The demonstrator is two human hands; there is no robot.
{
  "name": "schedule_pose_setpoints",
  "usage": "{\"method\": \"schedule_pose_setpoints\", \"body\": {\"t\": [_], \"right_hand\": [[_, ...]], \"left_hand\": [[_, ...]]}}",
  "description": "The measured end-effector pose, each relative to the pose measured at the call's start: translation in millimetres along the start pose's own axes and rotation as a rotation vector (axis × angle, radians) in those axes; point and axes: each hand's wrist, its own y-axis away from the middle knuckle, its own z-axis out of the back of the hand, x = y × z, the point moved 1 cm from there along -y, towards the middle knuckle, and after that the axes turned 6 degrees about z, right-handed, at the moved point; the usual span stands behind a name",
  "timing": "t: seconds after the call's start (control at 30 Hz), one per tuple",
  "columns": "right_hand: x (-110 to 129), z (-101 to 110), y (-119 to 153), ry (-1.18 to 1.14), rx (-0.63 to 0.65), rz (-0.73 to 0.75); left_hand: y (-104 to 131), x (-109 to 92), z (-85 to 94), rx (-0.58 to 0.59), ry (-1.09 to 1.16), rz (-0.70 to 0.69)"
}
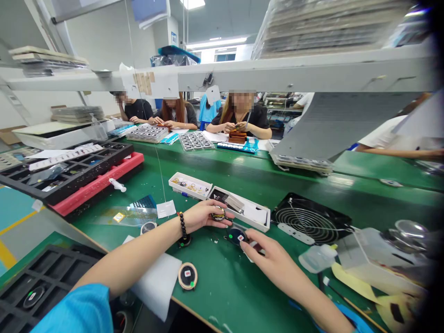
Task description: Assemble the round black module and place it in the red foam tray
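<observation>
My left hand [204, 213], a beaded bracelet at its wrist, is closed around a round watch part [218, 213] with a dark, gold-flecked face. Close by to the right, my right hand [261, 246] pinches a black round watch part [237, 236] bearing a green dot and a small red-marked sticker. Below them on the green bench lies a gold-rimmed round watch part [188, 276] with a similar sticker. Another round piece [148, 227] sits left of my left wrist, and a dark one is partly hidden under that wrist.
Two white boxes of small parts [190, 185] stand behind my hands. A black fan [308, 217] lies right, near a clear bottle [317, 259]. Black compartment trays [69, 173] occupy the left, with another [45, 277] front left. Co-workers sit across the bench under a shelf beam [243, 76].
</observation>
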Motion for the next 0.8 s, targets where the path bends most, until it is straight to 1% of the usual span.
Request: {"method": "schedule_pose_setpoints", "body": {"t": [0.13,0.23,0.3,0.37,0.43,0.57,0.67,0.73,0.8], "right_hand": [[-3,1,1,0.091,-0.236,0.111],[-8,1,2,0.292,-0.417,0.215],[-11,0,3,0.440,-0.479,0.285],[-12,-2,4,0.540,-0.466,0.335],[-11,-3,4,0.590,-0.430,0.362],[-11,-6,5,0.565,-0.398,0.354],[-11,-9,4,0.428,-0.386,0.318],[-10,-9,3,0.270,-0.377,0.273],[-10,-7,1,0.065,-0.360,0.171]], "left_hand": [[1,1,0.0,0.031,0.021,0.011],[3,1,-2.4,0.078,0.021,0.041],[5,1,-4.6,0.105,0.013,0.062],[7,3,-6.3,0.110,0.004,0.068],[7,5,-7.1,0.096,-0.007,0.060],[3,12,-7.6,0.049,-0.028,0.023],[1,16,-8.0,0.023,-0.048,-0.003],[1,17,-8.0,0.011,-0.066,-0.020],[2,16,-7.7,-0.001,-0.086,-0.037]]}}
